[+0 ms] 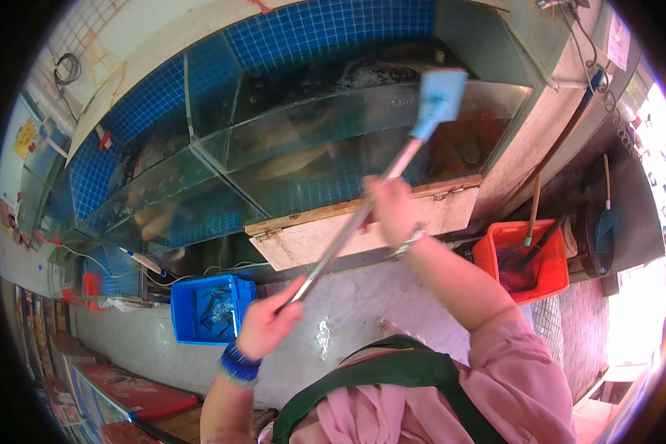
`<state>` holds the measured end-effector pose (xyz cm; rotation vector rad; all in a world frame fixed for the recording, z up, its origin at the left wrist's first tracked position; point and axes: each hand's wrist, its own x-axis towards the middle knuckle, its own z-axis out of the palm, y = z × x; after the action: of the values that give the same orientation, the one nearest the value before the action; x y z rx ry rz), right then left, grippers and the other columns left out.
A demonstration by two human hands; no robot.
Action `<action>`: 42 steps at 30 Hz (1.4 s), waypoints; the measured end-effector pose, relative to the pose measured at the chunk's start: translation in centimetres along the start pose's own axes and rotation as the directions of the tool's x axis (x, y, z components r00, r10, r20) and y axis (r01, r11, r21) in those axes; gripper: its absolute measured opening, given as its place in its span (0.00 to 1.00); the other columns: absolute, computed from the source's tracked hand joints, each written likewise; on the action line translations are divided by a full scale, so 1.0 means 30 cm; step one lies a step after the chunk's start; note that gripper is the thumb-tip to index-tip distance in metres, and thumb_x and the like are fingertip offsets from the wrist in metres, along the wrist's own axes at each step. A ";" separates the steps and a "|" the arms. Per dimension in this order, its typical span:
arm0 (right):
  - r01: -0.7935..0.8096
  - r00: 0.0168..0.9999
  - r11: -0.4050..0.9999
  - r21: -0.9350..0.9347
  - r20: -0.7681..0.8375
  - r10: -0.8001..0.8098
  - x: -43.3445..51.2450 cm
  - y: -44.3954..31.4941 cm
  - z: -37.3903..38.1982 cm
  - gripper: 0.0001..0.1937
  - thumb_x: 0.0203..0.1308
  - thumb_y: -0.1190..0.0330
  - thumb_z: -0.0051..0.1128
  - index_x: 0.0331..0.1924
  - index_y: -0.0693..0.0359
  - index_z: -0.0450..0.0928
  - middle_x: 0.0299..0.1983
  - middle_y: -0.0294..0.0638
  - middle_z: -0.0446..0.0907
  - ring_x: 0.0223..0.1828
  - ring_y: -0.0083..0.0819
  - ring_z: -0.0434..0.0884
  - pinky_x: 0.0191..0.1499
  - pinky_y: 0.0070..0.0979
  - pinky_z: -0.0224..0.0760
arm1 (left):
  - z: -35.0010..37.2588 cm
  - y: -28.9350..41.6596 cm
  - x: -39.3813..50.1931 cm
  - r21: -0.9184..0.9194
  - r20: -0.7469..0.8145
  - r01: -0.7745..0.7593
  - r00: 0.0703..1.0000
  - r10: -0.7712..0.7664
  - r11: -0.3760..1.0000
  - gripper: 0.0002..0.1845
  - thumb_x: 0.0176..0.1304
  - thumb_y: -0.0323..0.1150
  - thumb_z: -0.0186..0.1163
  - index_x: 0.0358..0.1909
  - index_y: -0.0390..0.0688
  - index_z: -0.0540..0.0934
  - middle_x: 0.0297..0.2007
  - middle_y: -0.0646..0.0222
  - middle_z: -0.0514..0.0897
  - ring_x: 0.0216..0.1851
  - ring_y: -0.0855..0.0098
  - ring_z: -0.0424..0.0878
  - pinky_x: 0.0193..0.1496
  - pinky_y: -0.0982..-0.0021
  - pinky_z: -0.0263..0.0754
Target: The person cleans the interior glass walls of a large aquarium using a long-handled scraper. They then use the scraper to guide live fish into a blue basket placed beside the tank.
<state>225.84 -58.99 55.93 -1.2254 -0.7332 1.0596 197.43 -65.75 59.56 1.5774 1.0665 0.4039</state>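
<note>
Both my hands grip a long metal-handled cleaning tool, its pole (338,247) slanting up to the right. My left hand (267,324) is wrapped around the lower end, with a blue band on the wrist. Farther up the shaft, my right hand (391,211) holds the pole and wears a wristwatch or bracelet (408,244). The flat light-blue head (443,95) appears in front of the glass wall of a fish tank (333,100); whether it touches the glass cannot be told. Large fish (288,162) show dimly inside the water.
A hinged pale board (361,233) fronts the tank. On the wet floor (322,355) stand a blue crate (244,288) holding small dark fish and, at right, a red-orange tub (558,269) with a net handle (535,205). A red-topped chest (139,388) is at lower left.
</note>
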 end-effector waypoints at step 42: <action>-0.116 0.870 0.992 -0.048 0.478 0.125 -0.435 0.486 1.911 0.15 0.58 0.62 0.51 0.24 0.67 0.72 0.17 0.44 0.75 0.13 0.35 0.78 0.13 0.29 0.73 | -1.142 -0.653 -1.045 -0.153 -0.535 0.113 0.826 -0.178 0.982 0.24 0.67 0.28 0.56 0.65 0.45 0.72 0.28 0.78 0.79 0.22 0.88 0.68 0.24 0.83 0.65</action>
<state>166.04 -49.41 55.71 -1.0374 -1.0574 1.4924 147.34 -71.17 61.08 1.2884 1.5603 0.8315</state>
